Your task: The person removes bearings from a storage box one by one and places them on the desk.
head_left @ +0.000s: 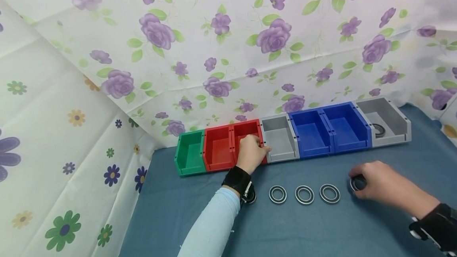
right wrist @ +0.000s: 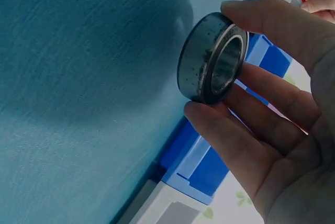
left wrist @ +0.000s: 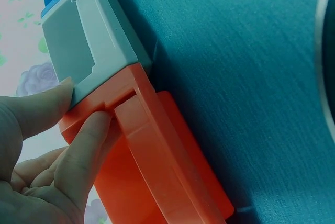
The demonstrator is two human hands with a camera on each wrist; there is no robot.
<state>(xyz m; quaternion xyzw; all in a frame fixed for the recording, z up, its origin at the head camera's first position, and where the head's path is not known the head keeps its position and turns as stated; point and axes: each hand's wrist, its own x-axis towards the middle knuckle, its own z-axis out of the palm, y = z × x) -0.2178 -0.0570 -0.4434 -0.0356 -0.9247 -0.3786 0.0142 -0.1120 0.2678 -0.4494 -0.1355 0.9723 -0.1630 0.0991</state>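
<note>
My left hand is at the row of bins. Its thumb touches the edge of the middle grey bin, its index finger is inside the right-hand red bin, and the adjoining walls are pinched between them. My right hand pinches a ball bearing by its outer rim, thumb and a fingertip on opposite sides, at the right end of a row of bearings. Three more bearings lie flat to its left, the closest being one bearing. Another bearing is partly hidden under my left wrist.
A green bin, another red bin, two blue bins and a right-end grey bin complete the row along the back of the blue table. A bearing leans inside the end grey bin. Flowered cloth hangs behind.
</note>
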